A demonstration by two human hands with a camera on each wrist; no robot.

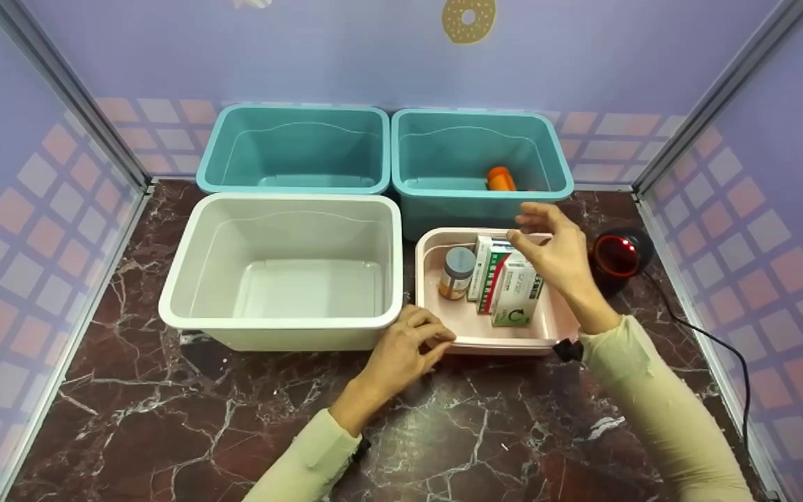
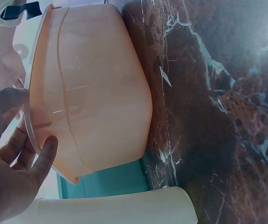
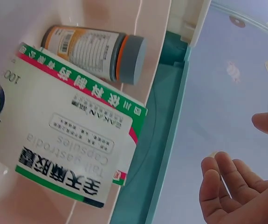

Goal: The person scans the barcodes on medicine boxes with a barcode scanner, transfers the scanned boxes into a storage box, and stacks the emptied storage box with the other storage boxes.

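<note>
My left hand (image 1: pixel 408 352) holds the near left corner of a pink bin (image 1: pixel 485 341). In the left wrist view, its fingers (image 2: pixel 47 151) lie about the bin's rim. Above the bin's right side is my right hand (image 1: pixel 558 251), with nothing between its thumb and loosely bent fingers; the right wrist view shows the hand (image 3: pixel 245 186) empty too. Inside the pink bin stand a pill bottle (image 1: pixel 457 272) with a grey cap and several medicine boxes (image 1: pixel 516 293). The front box, white and green, is labelled capsules (image 3: pixel 64 144) in the right wrist view.
A white bin (image 1: pixel 279 324) stands left of the pink one. Two teal bins (image 1: pixel 297 189) stand behind; the right one holds an orange bottle (image 1: pixel 500 178). At right is a dark device (image 1: pixel 617 254) glowing red, with a black cable (image 1: pixel 715 341) along the wall.
</note>
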